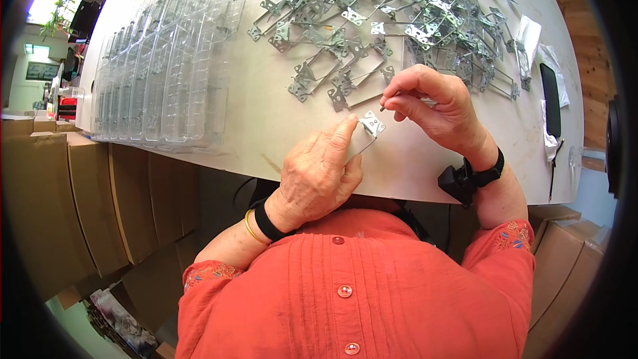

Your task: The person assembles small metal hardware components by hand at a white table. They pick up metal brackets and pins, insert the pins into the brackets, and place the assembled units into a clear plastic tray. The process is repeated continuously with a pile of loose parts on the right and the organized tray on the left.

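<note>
My left hand [316,169] is closed on a thin metal bracket [371,123] near the table's front edge. The bracket's flat, holed end plate sticks out beyond my fingertips, and the rest of it is partly hidden by them. Just to the right and a little farther off, my right hand [438,103] is raised, thumb and forefinger pinched together. A tiny dark tip [382,108] shows at this pinch, too small to name. Behind both hands lies a loose pile of similar metal brackets [352,16], its nearest pieces close to my right fingertips.
Clear plastic trays [163,60] with rows of compartments are stacked on the table's left. Toward the right edge lie a black phone-like slab [550,93] and white wrapping [528,38]. Cardboard boxes [90,193] stand left of the table, and more boxes [565,259] at the right.
</note>
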A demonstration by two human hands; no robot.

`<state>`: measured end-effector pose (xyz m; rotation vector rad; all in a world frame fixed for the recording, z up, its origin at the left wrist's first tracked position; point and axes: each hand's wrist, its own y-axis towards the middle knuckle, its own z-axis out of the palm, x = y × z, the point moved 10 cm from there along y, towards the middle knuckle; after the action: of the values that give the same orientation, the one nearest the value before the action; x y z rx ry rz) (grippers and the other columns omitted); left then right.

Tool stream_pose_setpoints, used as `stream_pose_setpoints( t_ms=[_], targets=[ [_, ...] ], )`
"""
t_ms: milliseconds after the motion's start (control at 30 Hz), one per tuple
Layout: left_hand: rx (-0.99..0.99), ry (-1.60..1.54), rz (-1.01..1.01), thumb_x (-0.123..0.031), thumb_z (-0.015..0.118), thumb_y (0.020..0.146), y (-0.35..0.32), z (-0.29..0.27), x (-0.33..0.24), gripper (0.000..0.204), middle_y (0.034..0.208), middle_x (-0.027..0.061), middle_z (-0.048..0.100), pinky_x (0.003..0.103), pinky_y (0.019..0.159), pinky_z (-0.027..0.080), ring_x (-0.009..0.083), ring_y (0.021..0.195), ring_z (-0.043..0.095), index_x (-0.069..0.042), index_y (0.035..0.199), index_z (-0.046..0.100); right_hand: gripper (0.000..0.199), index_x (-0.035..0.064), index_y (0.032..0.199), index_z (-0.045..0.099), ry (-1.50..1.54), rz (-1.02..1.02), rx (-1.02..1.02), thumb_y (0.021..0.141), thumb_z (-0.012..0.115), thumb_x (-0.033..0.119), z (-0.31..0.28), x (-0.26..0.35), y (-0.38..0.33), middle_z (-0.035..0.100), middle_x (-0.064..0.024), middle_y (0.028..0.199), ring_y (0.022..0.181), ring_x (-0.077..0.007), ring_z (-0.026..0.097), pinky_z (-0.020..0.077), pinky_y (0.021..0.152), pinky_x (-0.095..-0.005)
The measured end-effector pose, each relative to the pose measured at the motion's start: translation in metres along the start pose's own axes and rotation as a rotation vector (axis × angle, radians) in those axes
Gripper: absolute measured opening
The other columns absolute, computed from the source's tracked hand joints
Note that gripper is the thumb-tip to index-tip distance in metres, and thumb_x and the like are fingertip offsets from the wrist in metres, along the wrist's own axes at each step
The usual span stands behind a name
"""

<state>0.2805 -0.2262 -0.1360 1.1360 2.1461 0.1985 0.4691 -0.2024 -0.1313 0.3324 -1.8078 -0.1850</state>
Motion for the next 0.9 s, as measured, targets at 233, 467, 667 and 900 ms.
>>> stream_pose_setpoints(
  t_ms=[233,467,667,900],
  targets=[
    [-0.009,-0.036,0.015,-0.004,0.083,0.085,-0.004,0.003,0.000,0.061,0.118,0.0230,0.075,0.043,0.085,0.063,0.0373,0.097,0.076,0.007,0.143,0.064,0.012,0.0030,0.112,0.075,-0.044,0.011,0.037,0.101,0.079,0.000,0.006,-0.001,-0.002,0.077,-0.0036,0.093,0.076,-0.0100,0.073,0.0594,0.068,-0.0265],
    [-0.015,-0.029,0.030,-0.005,0.083,0.086,-0.003,0.001,-0.003,0.057,0.119,0.0233,0.074,0.043,0.084,0.063,0.0375,0.098,0.075,0.006,0.139,0.067,0.013,0.0040,0.110,0.074,-0.147,-0.020,0.096,0.099,0.080,0.001,0.011,0.003,-0.001,0.076,-0.0064,0.091,0.075,-0.0149,0.074,0.0596,0.068,-0.0298],
    [-0.020,-0.016,0.032,-0.004,0.083,0.085,-0.002,0.000,-0.005,0.056,0.117,0.0232,0.074,0.043,0.084,0.063,0.0375,0.097,0.075,0.006,0.138,0.068,0.014,0.0059,0.108,0.073,-0.241,-0.084,0.108,0.097,0.080,0.002,0.014,0.006,-0.002,0.075,-0.0090,0.092,0.075,-0.0229,0.075,0.0588,0.067,-0.0346],
    [-0.026,-0.022,0.029,-0.003,0.083,0.084,-0.002,0.001,-0.005,0.056,0.117,0.0231,0.074,0.043,0.084,0.063,0.0371,0.097,0.075,0.006,0.138,0.069,0.013,0.0061,0.106,0.072,-0.277,-0.077,0.119,0.098,0.081,0.006,0.014,0.005,-0.002,0.074,-0.0092,0.090,0.075,-0.0250,0.074,0.0584,0.067,-0.0357]
  ],
)
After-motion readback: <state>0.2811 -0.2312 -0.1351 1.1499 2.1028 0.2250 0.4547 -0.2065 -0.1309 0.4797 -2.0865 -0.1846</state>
